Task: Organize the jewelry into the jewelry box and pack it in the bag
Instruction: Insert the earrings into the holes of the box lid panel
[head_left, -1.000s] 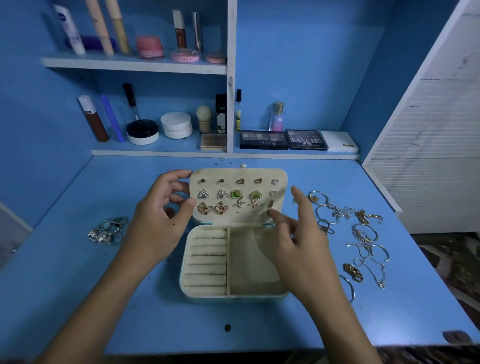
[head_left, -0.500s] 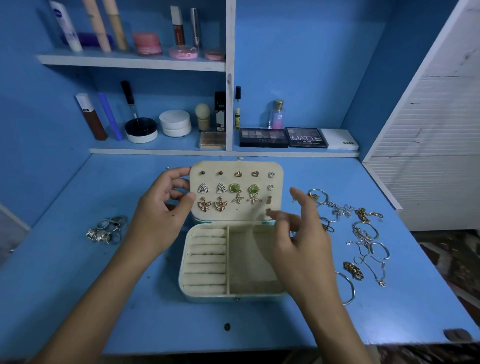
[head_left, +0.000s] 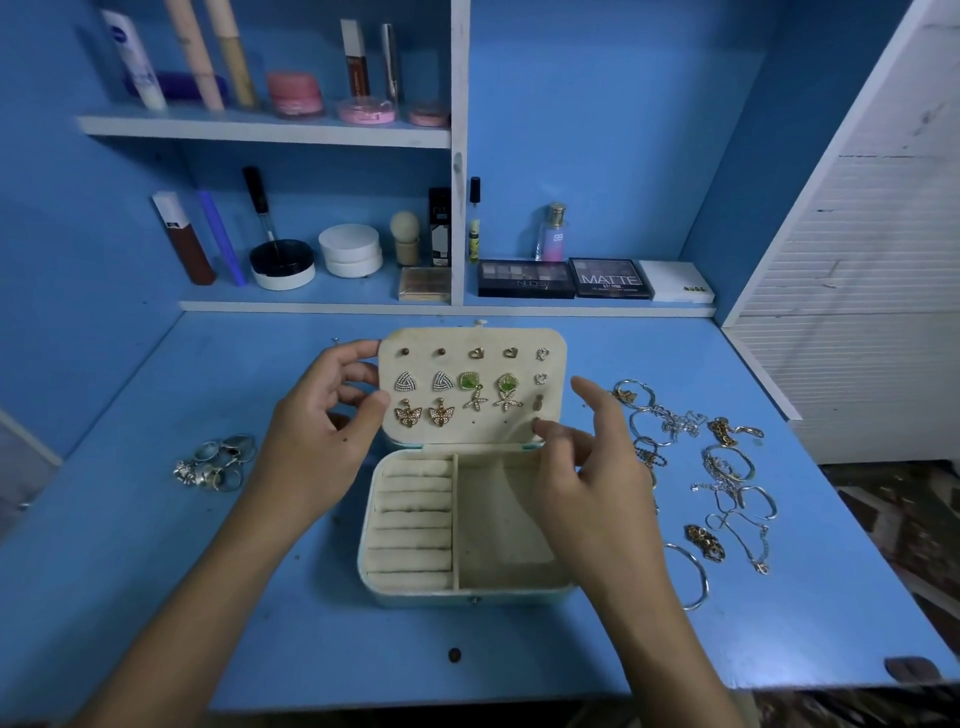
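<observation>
Jewelry box (head_left: 467, 525) is lying open in the middle of the frame on the blue table (head_left: 208, 597), its lid (head_left: 471, 387) standing up with earrings (head_left: 457, 397) pinned in rows. Left hand (head_left: 322, 441) is gripping the lid's left edge, thumb in front, fingers curled behind. Right hand (head_left: 592, 478) is touching the lid's lower right corner with its fingertips (head_left: 540, 427); whether it is pinching something there, I cannot tell. Bracelets and chains (head_left: 722, 467) are lying at the right, rings (head_left: 215, 462) at the left.

Centre frame, an open cream rectangular jewelry box (head_left: 467, 519) sits on the blue tabletop (head_left: 156, 571); left hand (head_left: 322, 436) grips its raised lid (head_left: 470, 384), right hand (head_left: 587, 478) touches the lid's lower right corner.
</observation>
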